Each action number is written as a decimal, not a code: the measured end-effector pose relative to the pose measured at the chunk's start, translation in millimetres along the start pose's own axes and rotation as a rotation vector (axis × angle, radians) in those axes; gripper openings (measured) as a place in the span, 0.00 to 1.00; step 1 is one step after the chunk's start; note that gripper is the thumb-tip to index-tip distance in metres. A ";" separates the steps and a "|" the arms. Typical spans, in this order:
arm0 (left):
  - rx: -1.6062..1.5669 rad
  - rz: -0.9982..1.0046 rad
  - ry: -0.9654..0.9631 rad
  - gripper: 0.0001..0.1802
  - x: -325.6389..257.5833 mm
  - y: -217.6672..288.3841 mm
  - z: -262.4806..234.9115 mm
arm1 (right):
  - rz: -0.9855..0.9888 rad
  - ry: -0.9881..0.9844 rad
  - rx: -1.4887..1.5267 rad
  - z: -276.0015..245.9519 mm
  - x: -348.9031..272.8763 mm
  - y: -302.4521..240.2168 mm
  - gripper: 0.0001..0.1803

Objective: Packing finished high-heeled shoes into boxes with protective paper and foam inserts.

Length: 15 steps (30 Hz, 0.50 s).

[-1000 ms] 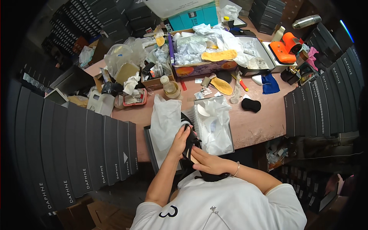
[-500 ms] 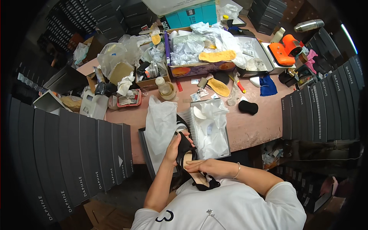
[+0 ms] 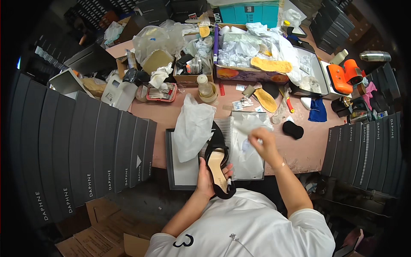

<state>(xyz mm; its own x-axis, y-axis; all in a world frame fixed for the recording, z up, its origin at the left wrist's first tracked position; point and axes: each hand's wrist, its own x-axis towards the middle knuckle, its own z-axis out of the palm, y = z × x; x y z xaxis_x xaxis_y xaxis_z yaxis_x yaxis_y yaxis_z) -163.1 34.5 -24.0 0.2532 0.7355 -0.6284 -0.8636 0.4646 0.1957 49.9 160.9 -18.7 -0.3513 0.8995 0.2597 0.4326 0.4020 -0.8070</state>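
A black open sandal (image 3: 217, 165) with a pale beige insole rests in my left hand (image 3: 206, 177), whose fingers wrap under its sole. Its ankle end, with a small shiny ornament, points toward my body. Just beyond it lies another black piece (image 3: 218, 133); I cannot tell if it belongs to the same sandal. My right hand (image 3: 263, 143) hovers over white tissue paper (image 3: 248, 160), fingers curled together; anything inside them is hidden. Under the sandal stands an open grey shoebox (image 3: 182, 173), with a crumpled white sheet (image 3: 192, 124) over its left half.
Stacks of dark shoeboxes (image 3: 92, 145) wall the left, and more shoeboxes (image 3: 364, 150) the right. Along the back stand a paper-filled carton (image 3: 244, 75), a bottle (image 3: 205, 88) and an orange device (image 3: 342, 79). A black pad (image 3: 293, 129) and yellow insole (image 3: 265, 100) lie on the table.
My right hand has left the sandal's insole and moved right and away, over the tissue paper. My left hand has shifted from the front part to beneath the sandal's sole. The view has turned slightly.
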 end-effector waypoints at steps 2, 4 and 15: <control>0.026 -0.014 -0.025 0.44 2.5 5.9 8.5 | -0.093 -0.239 0.235 -7.5 -30.5 -47.0 0.11; 0.137 -0.056 -0.055 0.47 0.2 0.9 7.7 | -0.443 -0.303 -0.098 9.8 -49.4 -46.8 0.16; 0.348 -0.091 0.277 0.19 -1.2 -13.8 -15.9 | -0.058 -0.381 -0.407 10.1 -14.8 -15.0 0.15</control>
<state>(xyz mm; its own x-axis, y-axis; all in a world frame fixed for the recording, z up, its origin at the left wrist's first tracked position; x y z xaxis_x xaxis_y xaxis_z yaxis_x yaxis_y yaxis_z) -158.5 19.4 -37.9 0.1544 0.5465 -0.8231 -0.6336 0.6940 0.3419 40.2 139.8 -15.8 -0.6270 0.7786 0.0266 0.6627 0.5510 -0.5073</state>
